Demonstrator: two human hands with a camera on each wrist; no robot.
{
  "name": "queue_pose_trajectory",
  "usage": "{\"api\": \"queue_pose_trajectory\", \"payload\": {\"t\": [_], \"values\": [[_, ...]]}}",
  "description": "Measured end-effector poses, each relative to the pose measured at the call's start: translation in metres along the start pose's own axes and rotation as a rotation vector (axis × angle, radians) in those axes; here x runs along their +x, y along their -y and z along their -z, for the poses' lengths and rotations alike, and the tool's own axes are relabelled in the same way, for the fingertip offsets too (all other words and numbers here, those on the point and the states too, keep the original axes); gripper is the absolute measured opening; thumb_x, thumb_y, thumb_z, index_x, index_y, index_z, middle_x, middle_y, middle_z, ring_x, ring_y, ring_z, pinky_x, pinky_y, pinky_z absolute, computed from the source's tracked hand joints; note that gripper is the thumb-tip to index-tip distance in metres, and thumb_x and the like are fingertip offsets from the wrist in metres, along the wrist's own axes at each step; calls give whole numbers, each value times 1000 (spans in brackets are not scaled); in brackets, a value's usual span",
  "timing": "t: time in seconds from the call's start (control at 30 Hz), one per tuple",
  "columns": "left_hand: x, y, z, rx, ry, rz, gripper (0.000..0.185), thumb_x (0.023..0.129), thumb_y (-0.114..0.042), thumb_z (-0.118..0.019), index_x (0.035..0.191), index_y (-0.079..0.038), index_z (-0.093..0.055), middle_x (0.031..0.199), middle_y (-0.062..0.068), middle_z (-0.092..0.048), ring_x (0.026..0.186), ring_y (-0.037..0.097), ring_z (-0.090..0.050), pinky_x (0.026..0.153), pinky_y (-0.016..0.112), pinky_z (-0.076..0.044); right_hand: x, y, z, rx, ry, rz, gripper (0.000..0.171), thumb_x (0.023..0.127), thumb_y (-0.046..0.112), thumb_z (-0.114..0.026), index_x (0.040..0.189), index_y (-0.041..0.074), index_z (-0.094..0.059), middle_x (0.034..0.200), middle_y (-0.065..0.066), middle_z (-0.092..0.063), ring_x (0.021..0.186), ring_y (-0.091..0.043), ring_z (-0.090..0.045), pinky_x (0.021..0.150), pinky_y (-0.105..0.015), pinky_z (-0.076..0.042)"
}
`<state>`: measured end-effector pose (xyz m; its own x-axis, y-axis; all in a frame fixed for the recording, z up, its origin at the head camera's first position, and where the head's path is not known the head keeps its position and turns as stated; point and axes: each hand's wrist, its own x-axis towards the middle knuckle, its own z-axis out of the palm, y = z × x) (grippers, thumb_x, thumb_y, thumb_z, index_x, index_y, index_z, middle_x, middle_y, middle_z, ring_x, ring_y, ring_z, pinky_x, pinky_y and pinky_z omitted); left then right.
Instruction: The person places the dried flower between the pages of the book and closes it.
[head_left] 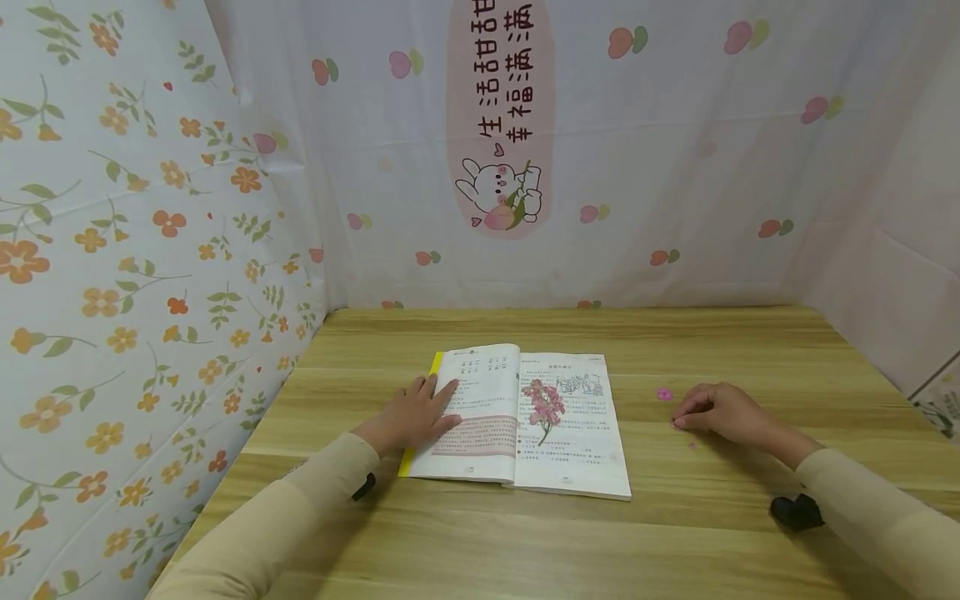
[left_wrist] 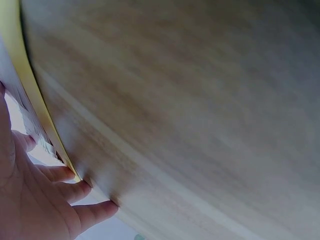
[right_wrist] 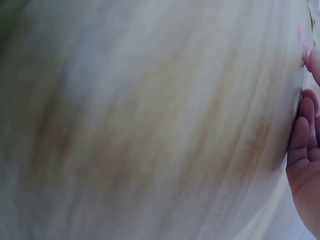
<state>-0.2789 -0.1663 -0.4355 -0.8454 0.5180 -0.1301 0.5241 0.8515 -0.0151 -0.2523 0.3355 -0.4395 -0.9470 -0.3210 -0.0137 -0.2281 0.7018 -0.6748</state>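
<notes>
An open book [head_left: 480, 460] lies on the table, and a sprig of pink flowers [head_left: 545, 404] rests across its right page. My left hand [head_left: 411, 417] is spread on the left page near its outer edge. Some of its fingertips [left_wrist: 82, 187] reach past the yellow cover edge [left_wrist: 42, 102]. To the right of the book, my right hand [head_left: 723, 415] is low over the table with thumb and forefinger together. At the thumb tip is a small pink flower piece [right_wrist: 305, 57], pinched and mostly hidden.
A loose pink flower [head_left: 664, 393] lies just beyond the right hand, and a tiny pink bit [head_left: 692, 446] on its near side. The wooden table [head_left: 480, 542] meets a printed curtain [head_left: 637, 275] at the back and a floral one [head_left: 150, 250] on the left.
</notes>
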Motion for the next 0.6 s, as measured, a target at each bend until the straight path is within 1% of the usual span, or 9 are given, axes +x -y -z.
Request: {"api": "queue_pose_trajectory", "payload": {"t": [0.1, 0.23, 0.27, 0.33, 0.43, 0.5, 0.53, 0.57, 0.6], "values": [[0, 0, 0, -7, 4, 0, 70, 102, -54, -35, 155, -11, -23, 151, 29, -25, 137, 44, -27, 99, 62, -33, 0, 0, 2, 40, 15, -10, 17, 88, 28, -73, 93, 12, -76, 97, -2, -69, 80, -12, -55, 65, -27, -46], [0, 0, 1, -10, 7, -3, 70, 102, -54, -34, 155, -11, -22, 151, 29, -25, 138, 45, -26, 100, 62, -32, 1, 2, 2, 163, 58, -61, 26, 91, 29, -69, 100, 5, -73, 97, -6, -72, 81, -12, -61, 64, -29, -48], [0, 0, 1, -8, 8, -4, 70, 102, -54, -34, 156, -11, -22, 151, 29, -25, 138, 45, -25, 100, 62, -32, 2, 4, 2, 200, 71, -74, 28, 91, 29, -69, 102, 3, -72, 99, -10, -72, 82, -13, -63, 65, -30, -49], [-1, 0, 1, -4, 7, -6, 71, 102, -55, -34, 156, -10, -21, 151, 29, -25, 138, 45, -26, 100, 62, -32, 5, 8, 0, 290, 91, -95, 31, 92, 26, -69, 106, -2, -69, 112, -16, -68, 90, -10, -65, 71, -30, -52], [-1, 0, 0, 2, 2, -11, 70, 102, -54, -34, 155, -10, -22, 151, 30, -25, 137, 44, -26, 99, 62, -33, 10, 15, -7, 416, 116, -128, 35, 91, 22, -70, 110, -7, -65, 117, -22, -64, 96, -11, -66, 77, -31, -53], [-1, 0, 1, 6, 0, -13, 70, 102, -54, -34, 155, -10, -22, 150, 30, -26, 137, 44, -27, 99, 62, -33, 15, 21, -12, 481, 131, -133, 36, 92, 18, -69, 113, -10, -62, 116, -20, -65, 97, -13, -66, 79, -32, -53], [-1, 0, 1, 8, 1, -12, 70, 102, -54, -34, 155, -10, -22, 151, 30, -26, 137, 44, -27, 99, 62, -33, 17, 25, -15, 501, 136, -133, 36, 92, 16, -69, 113, -11, -61, 111, -19, -67, 95, -16, -67, 79, -32, -53], [-1, 0, 1, 10, 1, -12, 71, 102, -54, -34, 155, -10, -22, 151, 29, -26, 137, 44, -27, 99, 62, -33, 20, 28, -18, 513, 138, -137, 36, 92, 16, -69, 114, -11, -60, 105, -16, -69, 95, -16, -67, 79, -31, -53], [-1, 0, 1, 11, 1, -11, 71, 102, -55, -34, 155, -10, -22, 150, 29, -26, 137, 44, -27, 99, 62, -33, 22, 33, -21, 531, 142, -133, 36, 92, 15, -68, 114, -12, -60, 104, -15, -69, 95, -16, -67, 79, -32, -53]]}}
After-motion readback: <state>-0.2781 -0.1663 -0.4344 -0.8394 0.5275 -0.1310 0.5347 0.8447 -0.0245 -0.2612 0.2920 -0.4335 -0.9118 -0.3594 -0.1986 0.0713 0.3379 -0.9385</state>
